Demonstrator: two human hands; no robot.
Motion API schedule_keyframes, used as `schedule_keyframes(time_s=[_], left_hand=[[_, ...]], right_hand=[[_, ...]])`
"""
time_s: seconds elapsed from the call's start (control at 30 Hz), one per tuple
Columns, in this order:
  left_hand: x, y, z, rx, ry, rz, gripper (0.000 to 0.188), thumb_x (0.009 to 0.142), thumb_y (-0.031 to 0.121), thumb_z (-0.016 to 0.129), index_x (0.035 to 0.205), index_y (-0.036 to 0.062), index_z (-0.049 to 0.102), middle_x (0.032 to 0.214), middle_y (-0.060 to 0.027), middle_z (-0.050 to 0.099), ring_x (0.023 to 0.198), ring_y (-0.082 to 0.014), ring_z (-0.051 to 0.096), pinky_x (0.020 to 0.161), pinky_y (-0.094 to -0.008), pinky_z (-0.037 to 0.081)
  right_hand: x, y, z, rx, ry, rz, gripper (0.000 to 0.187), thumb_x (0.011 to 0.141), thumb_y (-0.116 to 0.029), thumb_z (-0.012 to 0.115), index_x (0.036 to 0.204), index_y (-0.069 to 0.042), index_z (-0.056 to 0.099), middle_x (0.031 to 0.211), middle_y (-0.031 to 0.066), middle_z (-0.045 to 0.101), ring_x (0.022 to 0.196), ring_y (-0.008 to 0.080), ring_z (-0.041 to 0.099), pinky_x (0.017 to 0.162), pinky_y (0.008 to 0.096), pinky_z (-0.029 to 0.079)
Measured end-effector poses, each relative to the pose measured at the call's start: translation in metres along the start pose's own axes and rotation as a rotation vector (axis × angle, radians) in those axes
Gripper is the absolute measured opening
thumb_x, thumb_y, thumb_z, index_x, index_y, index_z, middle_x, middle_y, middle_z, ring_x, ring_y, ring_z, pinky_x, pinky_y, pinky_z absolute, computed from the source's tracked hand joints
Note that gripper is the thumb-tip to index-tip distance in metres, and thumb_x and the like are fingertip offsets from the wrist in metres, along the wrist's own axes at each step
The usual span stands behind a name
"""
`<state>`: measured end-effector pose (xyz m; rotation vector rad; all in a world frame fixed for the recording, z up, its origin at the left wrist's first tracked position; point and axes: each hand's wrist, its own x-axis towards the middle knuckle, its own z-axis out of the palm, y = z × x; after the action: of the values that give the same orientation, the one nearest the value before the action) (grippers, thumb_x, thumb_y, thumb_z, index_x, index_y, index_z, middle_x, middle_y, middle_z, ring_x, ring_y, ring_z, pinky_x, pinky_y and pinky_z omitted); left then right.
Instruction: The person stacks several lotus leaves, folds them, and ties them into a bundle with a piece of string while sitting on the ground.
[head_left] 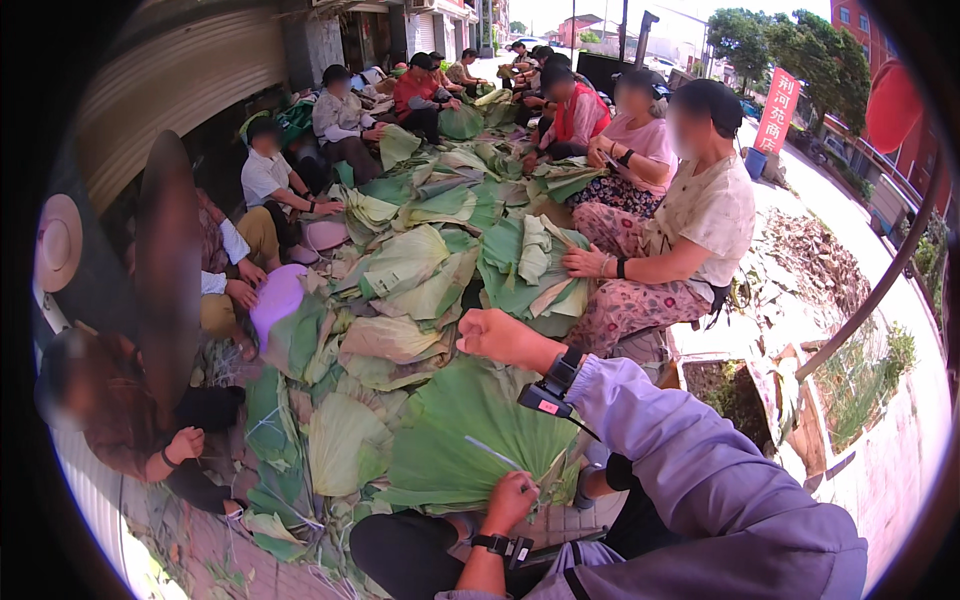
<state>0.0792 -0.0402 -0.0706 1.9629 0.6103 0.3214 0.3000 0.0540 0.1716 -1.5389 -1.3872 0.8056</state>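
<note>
A large green lotus leaf bundle (450, 430), fanned out, lies just in front of my knees. My left hand (512, 500) is closed low against its near, narrow edge; what its fingers pinch is hidden. A thin pale strip (490, 451) lies across the leaf and runs toward those fingers. My right hand (503, 338) is raised above the far edge of the leaf, its fingers curled closed. I cannot make out anything inside it. Beside my left hand lies a paler folded leaf bundle (345, 440).
A long pile of lotus leaves (410, 265) stretches away between two rows of seated people. A person in patterned trousers (640, 270) sits close on the right, handling leaves. At left, another person (150, 440) sits near a tied bundle (275, 440). A box planter (725, 390) stands at right.
</note>
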Motion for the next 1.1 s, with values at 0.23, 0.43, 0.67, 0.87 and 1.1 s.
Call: schedule_keyframes(time_s=[0.23, 0.43, 0.67, 0.87, 1.1], left_hand=[[-0.002, 0.006, 0.005, 0.013, 0.027, 0.029, 0.017, 0.077, 0.017, 0.069, 0.08, 0.0002, 0.065, 0.107, -0.0177, 0.068, 0.102, -0.0386, 0.062, 0.092, -0.0444, 0.049], [-0.005, 0.02, 0.0, 0.07, 0.065, 0.044, 0.013, 0.075, 0.014, 0.068, 0.078, 0.0024, 0.062, 0.098, -0.0157, 0.066, 0.095, -0.0382, 0.061, 0.085, -0.0467, 0.049], [-0.006, 0.029, 0.0, 0.112, 0.08, 0.025, 0.011, 0.074, 0.012, 0.068, 0.08, 0.0036, 0.064, 0.1, -0.0152, 0.067, 0.095, -0.037, 0.062, 0.084, -0.0465, 0.05], [-0.006, 0.036, 0.0, 0.154, 0.023, -0.036, 0.016, 0.076, 0.013, 0.07, 0.087, 0.0017, 0.067, 0.108, -0.0157, 0.066, 0.1, -0.0363, 0.061, 0.089, -0.0449, 0.049], [-0.003, 0.039, -0.001, 0.142, 0.062, -0.017, 0.012, 0.075, 0.009, 0.066, 0.085, 0.0007, 0.064, 0.106, -0.0161, 0.065, 0.099, -0.0374, 0.061, 0.088, -0.046, 0.048]], right_hand=[[0.026, 0.082, 0.024, -0.32, 0.038, 0.085, 0.036, 0.09, -0.027, 0.07, 0.105, 0.004, 0.059, 0.089, 0.0129, 0.059, 0.083, 0.0251, 0.06, 0.074, 0.0371, 0.049], [0.03, 0.126, 0.046, -0.635, 0.156, 0.131, 0.043, 0.09, -0.034, 0.066, 0.116, -0.001, 0.057, 0.118, 0.0205, 0.055, 0.111, 0.0433, 0.056, 0.092, 0.0514, 0.047], [0.034, 0.189, 0.062, -0.675, -0.063, 0.389, 0.048, 0.096, -0.046, 0.051, 0.119, -0.005, 0.06, 0.125, 0.0189, 0.058, 0.119, 0.0387, 0.054, 0.101, 0.0544, 0.039], [0.017, 0.217, 0.088, -0.948, -0.24, 0.32, 0.045, 0.096, -0.045, 0.05, 0.117, -0.008, 0.066, 0.124, 0.0146, 0.062, 0.121, 0.0319, 0.056, 0.103, 0.0523, 0.037], [0.044, 0.22, 0.087, -0.915, -0.368, 0.434, 0.046, 0.094, -0.047, 0.052, 0.113, -0.008, 0.07, 0.123, 0.015, 0.065, 0.12, 0.0332, 0.059, 0.102, 0.0527, 0.037]])
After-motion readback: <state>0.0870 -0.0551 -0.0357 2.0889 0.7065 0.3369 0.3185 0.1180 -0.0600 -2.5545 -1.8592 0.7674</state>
